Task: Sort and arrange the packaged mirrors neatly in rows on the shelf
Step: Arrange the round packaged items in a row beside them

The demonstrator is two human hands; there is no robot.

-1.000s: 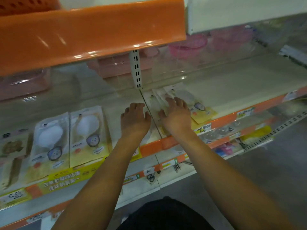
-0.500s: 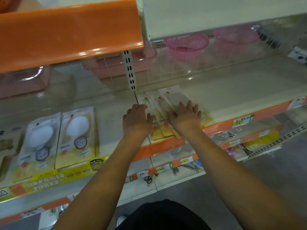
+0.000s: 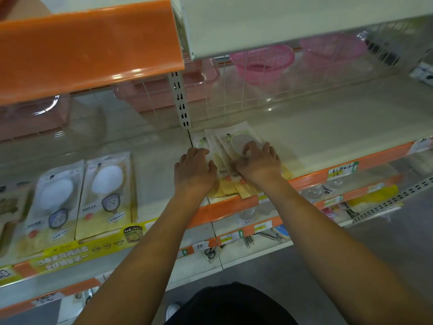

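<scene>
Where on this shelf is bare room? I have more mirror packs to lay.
Free: cream shelf board right of the fanned mirror packets; a strip between left hand and the two white-and-yellow mirror packs. Crowded: under right hand.

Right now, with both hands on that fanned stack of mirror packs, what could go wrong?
1. The fanned mirror packs overhang the orange shelf lip; a push from the right hand or left hand might slide the lowest ones off.
2. The glossy packs overlap loosely, so squaring them could splay them further.
3. They lie close to the upright post; corners may catch there.
</scene>
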